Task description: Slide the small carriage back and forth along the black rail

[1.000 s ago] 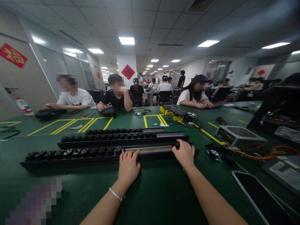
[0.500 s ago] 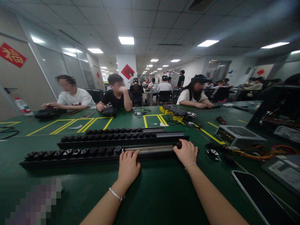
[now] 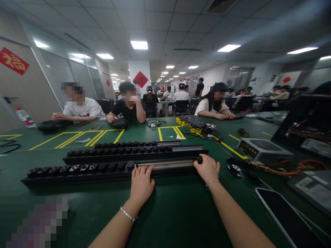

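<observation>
A long black rail (image 3: 170,173) lies across the table in front of me, with a row of black socket-like modules (image 3: 74,168) on its left part and a bare metallic channel on its right. My left hand (image 3: 141,181) is closed over the rail's near edge, just right of the last module. At the rail's right end, my right hand (image 3: 207,168) pinches a small black round piece (image 3: 199,159); the fingers hide most of it. Behind lie two similar rails, the middle rail (image 3: 191,152) and the far rail (image 3: 169,142), also carrying modules.
To the right are a phone (image 3: 281,213), a metal power supply box (image 3: 265,150), coloured cables (image 3: 297,169) and a small black-and-silver part (image 3: 234,170). A power strip (image 3: 192,121) sits on yellow blocks farther back. Several people sit across the green table (image 3: 181,210).
My right hand has shifted slightly to the right along the rail, with the black round piece. My left hand and the rails stay where they were.
</observation>
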The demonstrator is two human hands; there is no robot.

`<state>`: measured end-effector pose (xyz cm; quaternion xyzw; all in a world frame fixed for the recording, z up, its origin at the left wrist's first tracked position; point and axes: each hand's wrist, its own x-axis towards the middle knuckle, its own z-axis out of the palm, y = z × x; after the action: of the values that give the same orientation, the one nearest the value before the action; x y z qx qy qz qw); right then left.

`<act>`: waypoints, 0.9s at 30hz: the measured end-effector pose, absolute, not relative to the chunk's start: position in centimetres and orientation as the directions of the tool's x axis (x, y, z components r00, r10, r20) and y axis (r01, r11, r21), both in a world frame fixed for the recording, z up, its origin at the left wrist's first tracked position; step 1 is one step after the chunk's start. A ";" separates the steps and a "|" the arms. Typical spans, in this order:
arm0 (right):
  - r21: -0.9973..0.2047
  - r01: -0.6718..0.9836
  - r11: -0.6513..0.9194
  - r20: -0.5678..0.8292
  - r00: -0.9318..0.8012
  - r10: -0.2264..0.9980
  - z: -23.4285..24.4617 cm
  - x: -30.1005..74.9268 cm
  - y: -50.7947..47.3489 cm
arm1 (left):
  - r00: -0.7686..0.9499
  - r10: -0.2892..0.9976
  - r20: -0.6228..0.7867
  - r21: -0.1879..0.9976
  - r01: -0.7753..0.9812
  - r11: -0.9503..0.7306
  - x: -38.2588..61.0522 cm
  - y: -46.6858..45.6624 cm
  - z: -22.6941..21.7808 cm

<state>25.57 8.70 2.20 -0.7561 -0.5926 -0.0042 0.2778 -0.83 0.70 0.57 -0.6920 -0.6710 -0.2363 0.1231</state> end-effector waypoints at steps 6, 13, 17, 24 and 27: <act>-0.361 0.900 -0.246 0.268 0.353 0.897 2.5 26.1 8.5 | -0.012 0.875 0.484 0.148 0.987 -0.068 -0.8 0.6 0.6; -0.357 0.902 -0.243 0.265 0.347 0.899 2.8 26.5 8.6 | -0.013 0.872 0.490 0.151 0.986 -0.070 -0.8 0.6 0.6; -0.379 0.887 -0.263 0.272 0.378 0.885 2.7 26.6 8.5 | -0.009 0.872 0.489 0.150 0.986 -0.073 -0.9 0.7 0.6; -0.394 0.880 -0.266 0.263 0.385 0.884 2.7 26.9 8.6 | -0.018 0.875 0.484 0.149 0.987 -0.062 -0.7 0.6 0.8; -0.410 0.869 -0.276 0.272 0.405 0.873 2.6 27.1 8.7 | -0.024 0.880 0.475 0.156 0.986 -0.057 -0.7 0.6 0.8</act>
<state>27.10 8.70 2.59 -0.7987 -0.5453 0.0036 0.2544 -0.70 0.58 0.80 -0.6892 -0.6769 -0.2318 0.1145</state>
